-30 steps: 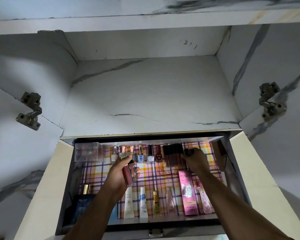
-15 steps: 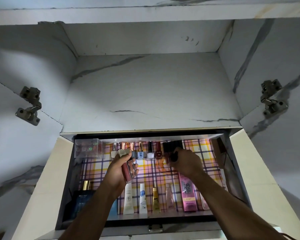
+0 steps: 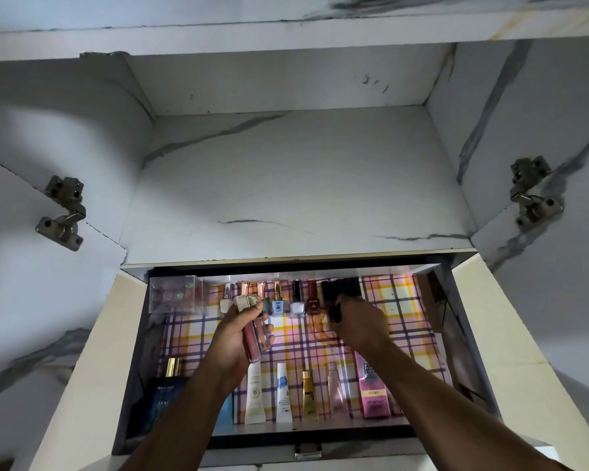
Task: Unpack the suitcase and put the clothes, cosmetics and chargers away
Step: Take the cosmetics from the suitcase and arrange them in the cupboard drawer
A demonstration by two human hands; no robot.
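An open drawer (image 3: 135,362) lined with plaid paper holds cosmetics. My left hand (image 3: 233,341) grips a bundle of lip gloss tubes (image 3: 254,329) with gold caps over the drawer's middle. My right hand (image 3: 357,326) pinches a dark lipstick tube (image 3: 335,309) near a cluster of dark tubes (image 3: 340,288) at the back row. Nail polish bottles (image 3: 296,302) stand along the back between my two hands. Cream tubes (image 3: 283,392) and a pink BB cream box (image 3: 373,390) lie along the front edge.
A clear plastic box (image 3: 176,294) sits in the drawer's back left corner, a dark blue perfume box (image 3: 162,402) at the front left. Above is a bare marble-pattern shelf (image 3: 286,185). Cabinet doors stand open on hinges (image 3: 63,212) at left and hinges (image 3: 532,195) at right.
My right hand has moved left along the back row, from the right end of the dark tubes to their left side. My left hand holds the gloss tubes in about the same place.
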